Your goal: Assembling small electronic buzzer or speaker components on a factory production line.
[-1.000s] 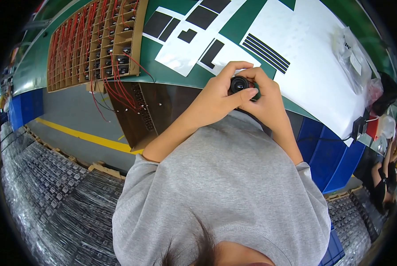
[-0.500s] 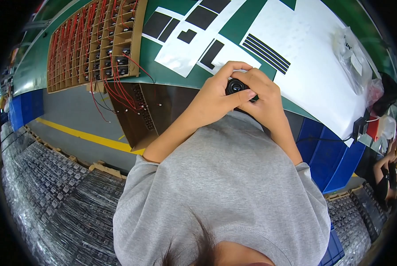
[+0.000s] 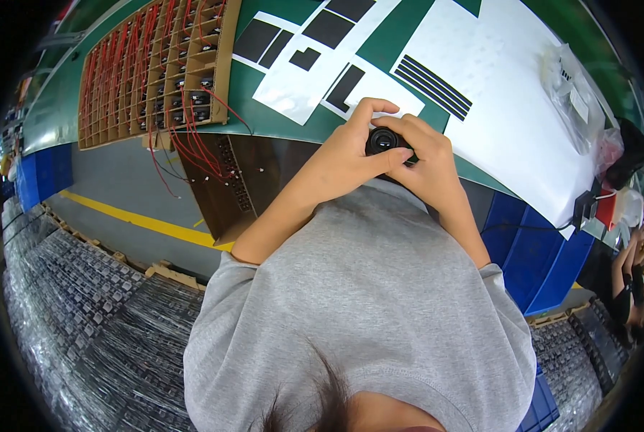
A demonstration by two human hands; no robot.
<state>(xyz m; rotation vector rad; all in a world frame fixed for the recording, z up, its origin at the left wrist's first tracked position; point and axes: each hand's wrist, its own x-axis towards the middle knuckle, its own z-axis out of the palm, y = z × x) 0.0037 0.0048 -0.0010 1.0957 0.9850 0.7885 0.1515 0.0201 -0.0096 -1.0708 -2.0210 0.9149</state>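
Note:
A small black round part (image 3: 383,140) with a ringed face is held between my two hands at the table's near edge. My left hand (image 3: 352,153) is closed on its left side, thumb laid across the lower rim and index finger arched above. Around its right side curl the fingers of my right hand (image 3: 435,153). The part's underside is hidden by my hands. Just beyond them lies a white sheet with black L-shaped stickers (image 3: 346,88).
On the left, a divided cardboard box (image 3: 225,65) holds black parts; red wires (image 3: 201,151) dangle over the table edge. Sticker sheets (image 3: 293,97) and a white sheet (image 3: 509,137) cover the green table. A plastic bag (image 3: 574,101) and a person (image 3: 624,273) are at right.
The fingers of both hands have shifted slightly around the black part, and the left index finger now stands a little apart from the right fingers. The part stays in about the same place.

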